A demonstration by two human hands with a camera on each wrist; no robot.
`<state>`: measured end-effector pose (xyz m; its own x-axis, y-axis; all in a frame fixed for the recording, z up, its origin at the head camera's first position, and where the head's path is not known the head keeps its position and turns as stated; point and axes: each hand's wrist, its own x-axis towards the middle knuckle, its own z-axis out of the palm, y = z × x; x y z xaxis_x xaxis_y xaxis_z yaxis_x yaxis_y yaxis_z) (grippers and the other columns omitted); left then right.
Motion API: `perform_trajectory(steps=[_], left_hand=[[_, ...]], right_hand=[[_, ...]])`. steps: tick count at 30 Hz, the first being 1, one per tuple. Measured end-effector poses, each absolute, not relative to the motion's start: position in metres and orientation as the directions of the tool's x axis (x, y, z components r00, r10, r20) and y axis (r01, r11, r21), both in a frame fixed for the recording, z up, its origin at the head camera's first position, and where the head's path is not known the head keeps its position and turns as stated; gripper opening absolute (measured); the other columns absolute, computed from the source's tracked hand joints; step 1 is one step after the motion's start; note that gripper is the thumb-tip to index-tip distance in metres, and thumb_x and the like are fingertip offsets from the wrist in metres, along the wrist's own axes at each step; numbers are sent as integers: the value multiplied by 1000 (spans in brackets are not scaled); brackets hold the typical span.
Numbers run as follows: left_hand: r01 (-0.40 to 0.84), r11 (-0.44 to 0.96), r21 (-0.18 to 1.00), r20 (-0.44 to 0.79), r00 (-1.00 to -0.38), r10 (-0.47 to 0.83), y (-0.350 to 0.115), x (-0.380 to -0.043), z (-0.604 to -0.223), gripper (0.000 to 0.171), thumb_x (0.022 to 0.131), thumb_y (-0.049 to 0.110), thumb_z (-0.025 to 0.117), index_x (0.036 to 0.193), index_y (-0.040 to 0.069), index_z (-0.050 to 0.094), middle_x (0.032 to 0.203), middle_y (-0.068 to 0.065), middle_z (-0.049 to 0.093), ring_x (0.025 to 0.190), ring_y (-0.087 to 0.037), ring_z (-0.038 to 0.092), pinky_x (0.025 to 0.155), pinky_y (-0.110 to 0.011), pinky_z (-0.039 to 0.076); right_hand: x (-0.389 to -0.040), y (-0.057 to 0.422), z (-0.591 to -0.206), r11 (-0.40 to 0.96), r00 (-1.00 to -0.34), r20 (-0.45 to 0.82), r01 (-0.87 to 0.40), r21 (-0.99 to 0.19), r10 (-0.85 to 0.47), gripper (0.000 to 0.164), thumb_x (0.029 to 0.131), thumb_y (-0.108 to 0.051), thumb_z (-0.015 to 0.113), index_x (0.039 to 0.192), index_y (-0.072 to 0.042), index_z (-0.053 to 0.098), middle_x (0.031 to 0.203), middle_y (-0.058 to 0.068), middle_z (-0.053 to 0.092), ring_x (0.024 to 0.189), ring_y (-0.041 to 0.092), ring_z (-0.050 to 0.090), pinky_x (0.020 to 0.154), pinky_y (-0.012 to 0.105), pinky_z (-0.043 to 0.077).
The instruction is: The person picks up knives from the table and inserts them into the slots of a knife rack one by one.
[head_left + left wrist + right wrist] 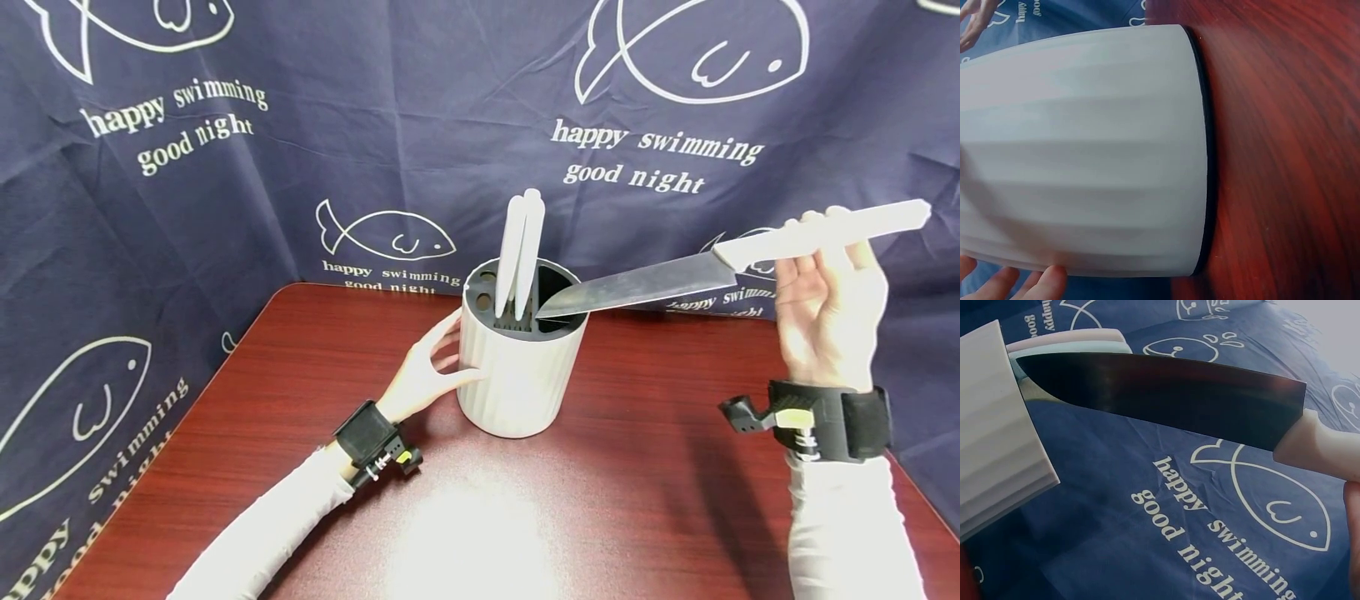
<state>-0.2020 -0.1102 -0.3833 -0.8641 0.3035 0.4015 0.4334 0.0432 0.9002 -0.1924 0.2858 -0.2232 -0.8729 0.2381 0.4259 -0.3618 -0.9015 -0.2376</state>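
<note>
A white ribbed knife block with a dark slotted top stands upright on the table. Two white-handled knives are in its slots. My left hand touches the block's left side, thumb at the front and fingers spread behind; its fingertips show along the wall in the left wrist view. My right hand grips the white handle of a large chef's knife, raised above the table. Its blade slants down leftward, the tip over the block's wide opening. Whether the tip touches the rim, I cannot tell.
The reddish-brown wooden table carries a bright glare near its front. Behind it hangs a dark blue curtain with white fish and lettering. Each wrist wears a black strap with a small mount.
</note>
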Motion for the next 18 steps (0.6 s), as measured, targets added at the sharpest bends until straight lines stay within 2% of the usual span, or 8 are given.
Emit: perform_trajectory(steps=[18], left_hand=[[438, 42, 898, 407, -863, 299, -110, -202, -383, 88, 77, -5, 78, 151, 14, 34, 145, -12, 43, 129, -30, 48, 101, -36, 48]], right_hand=[[-212, 262, -197, -820, -842, 506, -418, -390, 188, 26, 87, 22, 52, 111, 16, 58, 94, 28, 65, 81, 36, 65, 76, 42, 58]])
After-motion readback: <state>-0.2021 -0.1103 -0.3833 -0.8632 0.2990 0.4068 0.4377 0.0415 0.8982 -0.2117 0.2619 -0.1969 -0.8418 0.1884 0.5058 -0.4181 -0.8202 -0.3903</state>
